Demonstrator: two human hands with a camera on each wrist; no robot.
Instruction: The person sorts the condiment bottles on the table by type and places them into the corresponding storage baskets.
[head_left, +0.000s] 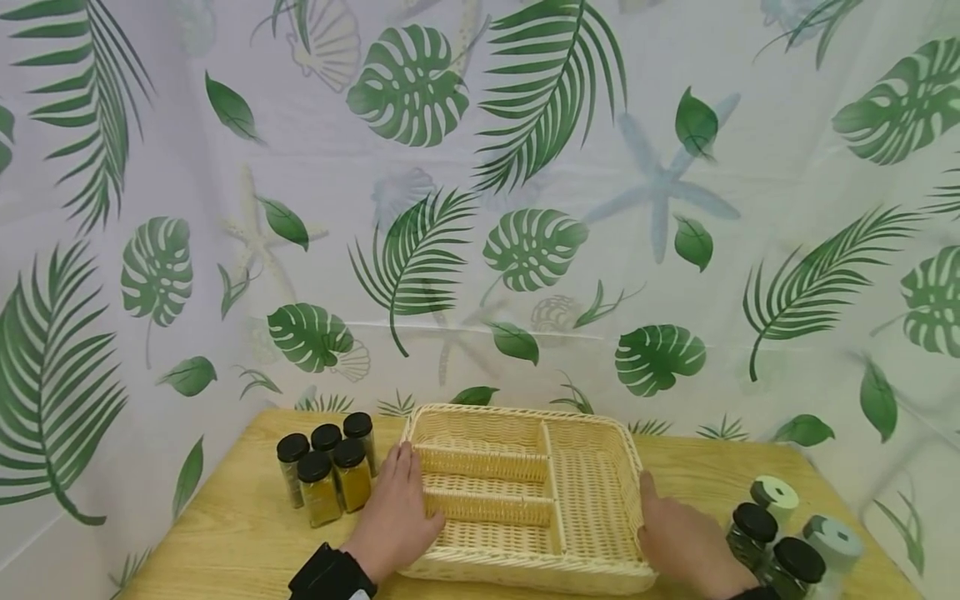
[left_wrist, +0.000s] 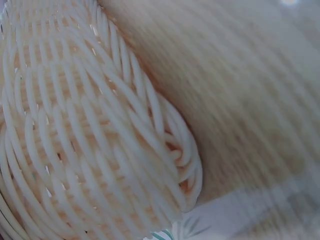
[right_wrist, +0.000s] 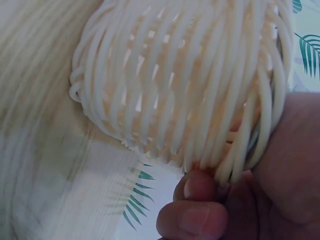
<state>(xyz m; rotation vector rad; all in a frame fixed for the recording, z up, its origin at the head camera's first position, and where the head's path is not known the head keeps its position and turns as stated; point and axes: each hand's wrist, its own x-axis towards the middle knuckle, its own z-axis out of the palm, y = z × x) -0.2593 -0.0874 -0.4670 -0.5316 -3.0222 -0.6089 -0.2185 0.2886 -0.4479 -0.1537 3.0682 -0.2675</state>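
Note:
A pale wicker basket point(head_left: 596, 492) with woven dividers sits on the wooden table, tilted slightly in the head view. My left hand point(head_left: 397, 508) grips its left rim, the thumb reaching over the inside; in the left wrist view only the woven wall point(left_wrist: 85, 125) shows, not the fingers. On the opposite side my right hand point(head_left: 682, 537) holds the right rim. The right wrist view shows curled fingers point(right_wrist: 195, 220) under the edge of the woven basket point(right_wrist: 170, 80). No objects lie in the basket's compartments.
Several black-lidded spice jars point(head_left: 318, 487), some with yellow powder, stand left of the basket. To the right are black-lidded jars point(head_left: 797, 567) and white-topped containers point(head_left: 832, 542), close to my right wrist. A leaf-patterned cloth point(head_left: 525, 350) hangs behind the table point(head_left: 225, 533).

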